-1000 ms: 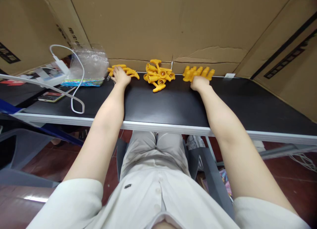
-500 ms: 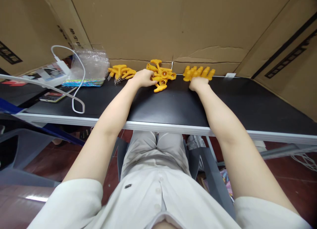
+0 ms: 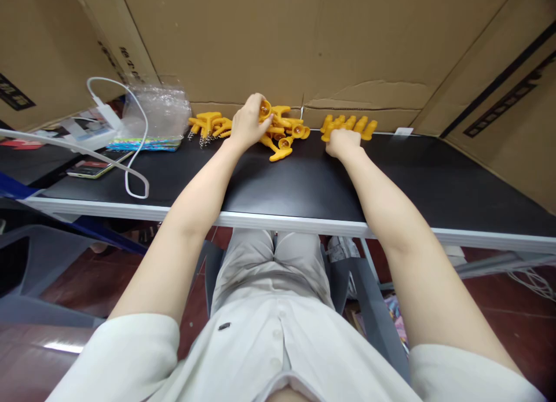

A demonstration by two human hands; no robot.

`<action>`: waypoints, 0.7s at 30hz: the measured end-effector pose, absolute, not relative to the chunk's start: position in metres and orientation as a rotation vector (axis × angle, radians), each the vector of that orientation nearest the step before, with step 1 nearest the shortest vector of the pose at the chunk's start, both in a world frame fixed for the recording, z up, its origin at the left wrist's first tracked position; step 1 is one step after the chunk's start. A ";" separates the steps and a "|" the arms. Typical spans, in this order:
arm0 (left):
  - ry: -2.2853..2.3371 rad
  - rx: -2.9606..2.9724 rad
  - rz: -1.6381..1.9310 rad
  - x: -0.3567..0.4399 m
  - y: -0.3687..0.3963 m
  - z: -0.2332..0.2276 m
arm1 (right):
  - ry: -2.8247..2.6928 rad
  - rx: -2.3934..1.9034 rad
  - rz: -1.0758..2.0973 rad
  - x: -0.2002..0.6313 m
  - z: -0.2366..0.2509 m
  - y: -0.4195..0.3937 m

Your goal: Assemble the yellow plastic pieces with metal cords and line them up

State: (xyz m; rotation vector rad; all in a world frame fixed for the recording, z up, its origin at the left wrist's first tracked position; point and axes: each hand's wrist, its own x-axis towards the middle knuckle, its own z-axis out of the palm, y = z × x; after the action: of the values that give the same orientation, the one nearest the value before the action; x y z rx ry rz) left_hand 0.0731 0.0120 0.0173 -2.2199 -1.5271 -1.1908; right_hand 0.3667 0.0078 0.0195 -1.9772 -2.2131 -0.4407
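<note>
My left hand (image 3: 248,124) is closed around a yellow corkscrew (image 3: 265,109), its round open end with metal inside turned toward me. It is raised just over the left side of a pile of yellow corkscrews (image 3: 286,124) with T-handles and sleeves. Left of that hand lie several yellow T-handles with bare metal spirals (image 3: 209,124). My right hand (image 3: 344,142) is curled closed at the front of a group of upright yellow sleeves (image 3: 351,125). Its fingertips are hidden, so I cannot see what they hold.
A clear plastic bag (image 3: 158,109) lies on a colourful packet stack (image 3: 147,143) at left. A phone (image 3: 98,165) and a white cable (image 3: 138,159) are nearby. Cardboard (image 3: 369,43) walls the back of the black table (image 3: 295,187). A white tag (image 3: 403,131) is at right.
My left hand has risen from the pile with a corkscrew in it, its open end now facing me. My right hand has shifted slightly left and up, beside the sleeves.
</note>
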 end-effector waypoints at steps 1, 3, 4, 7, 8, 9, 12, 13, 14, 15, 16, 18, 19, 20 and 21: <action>-1.511 -2.210 -1.217 0.073 0.013 0.019 | -2.176 -2.012 -0.425 0.364 0.022 0.005; -1.479 -2.199 -1.244 0.073 0.011 0.022 | -2.124 -2.039 -0.386 0.358 0.028 -0.002; -1.465 -2.195 -1.244 0.074 0.009 0.024 | -2.120 -2.013 -0.373 0.354 0.031 -0.006; -1.451 -2.192 -1.185 0.080 0.001 0.030 | -2.127 -1.851 -0.369 0.345 0.039 -0.016; -1.445 -2.197 -1.159 0.083 -0.003 0.032 | -2.134 -1.772 -0.376 0.342 0.041 -0.019; -1.430 -2.210 -1.135 0.086 -0.008 0.033 | -2.144 -1.692 -0.385 0.339 0.042 -0.022; -1.378 -2.305 -1.035 0.098 -0.023 0.037 | -2.197 -1.502 -0.431 0.328 0.045 -0.033; -1.371 -2.341 -0.990 0.103 -0.028 0.038 | -2.224 -1.458 -0.450 0.324 0.045 -0.038; -1.379 -2.362 -0.951 0.108 -0.033 0.040 | -2.255 -1.409 -0.465 0.321 0.045 -0.042; -1.387 -2.376 -0.924 0.112 -0.037 0.040 | -2.287 -1.353 -0.473 0.318 0.045 -0.045; -1.380 -2.405 -0.891 0.116 -0.039 0.041 | -2.316 -1.293 -0.472 0.316 0.044 -0.047; -1.338 -2.474 -0.854 0.122 -0.040 0.040 | -2.352 -1.186 -0.456 0.314 0.040 -0.047; -1.305 -2.512 -0.850 0.123 -0.038 0.039 | -2.359 -1.148 -0.451 0.314 0.037 -0.046; -1.271 -2.546 -0.856 0.124 -0.035 0.038 | -2.359 -1.122 -0.450 0.314 0.035 -0.043; -1.240 -2.573 -0.866 0.123 -0.031 0.035 | -2.358 -1.106 -0.454 0.314 0.032 -0.040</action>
State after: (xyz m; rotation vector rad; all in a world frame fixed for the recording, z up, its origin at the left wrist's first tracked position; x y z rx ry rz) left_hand 0.1233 -0.0310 0.0355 -2.5727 -1.2396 -0.8665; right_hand 0.3144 -0.0403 0.0322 -1.1059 -2.3576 -0.4537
